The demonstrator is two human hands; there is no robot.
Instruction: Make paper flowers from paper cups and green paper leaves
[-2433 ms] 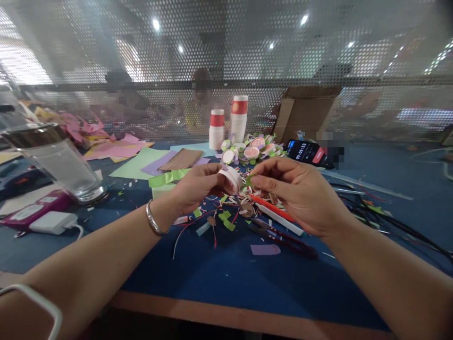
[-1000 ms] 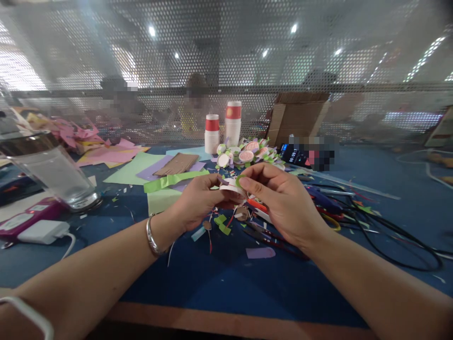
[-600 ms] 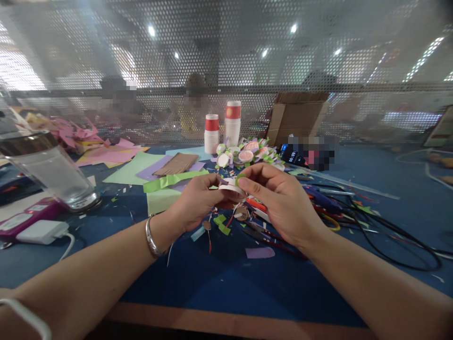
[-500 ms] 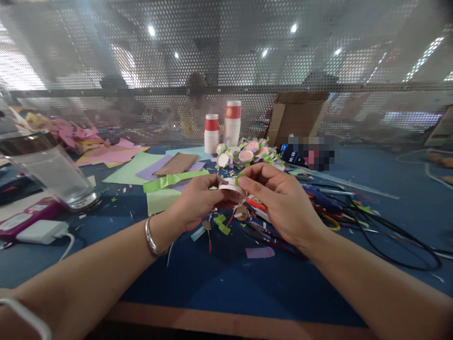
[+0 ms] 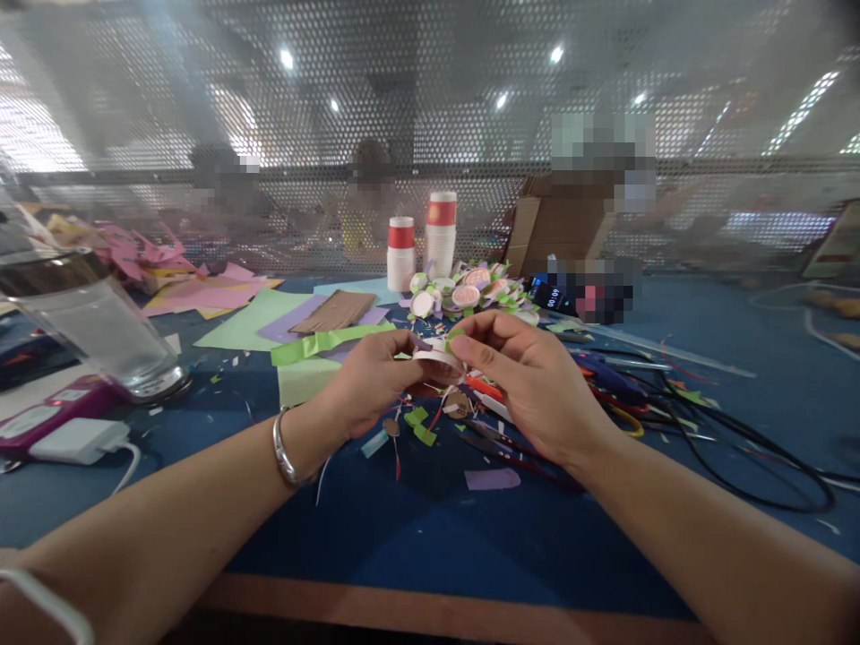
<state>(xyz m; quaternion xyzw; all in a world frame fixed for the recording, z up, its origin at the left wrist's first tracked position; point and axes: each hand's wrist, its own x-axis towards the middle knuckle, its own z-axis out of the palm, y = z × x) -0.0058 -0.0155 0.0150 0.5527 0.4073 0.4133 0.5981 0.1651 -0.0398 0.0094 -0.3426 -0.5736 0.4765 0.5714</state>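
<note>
Over the middle of the table, my left hand [image 5: 376, 381] grips a white round piece [image 5: 436, 356] that looks like a cut-off paper cup bottom. Its fingers are closed around the left side. Thumb and fingers of my right hand [image 5: 537, 381] pinch a small green paper piece [image 5: 454, 339] against the disc's right edge. The fingers partly hide both. Just behind lies a heap of similar white discs [image 5: 466, 296] with green and purple paper on their rims. Below my hands are a brown cardboard disc [image 5: 458, 405] and green paper scraps [image 5: 423, 434].
Two stacks of paper cups [image 5: 401, 260] stand at the back, beside a cardboard box [image 5: 561, 228]. Coloured sheets [image 5: 235, 322] and a glass tumbler [image 5: 114, 322] are on the left. Scissors [image 5: 511, 448], a blue-handled tool [image 5: 611, 376] and black cables [image 5: 726, 448] lie right.
The white disc has tilted slightly between my fingers. Both hands stay in nearly the same place, still holding the disc and the green paper.
</note>
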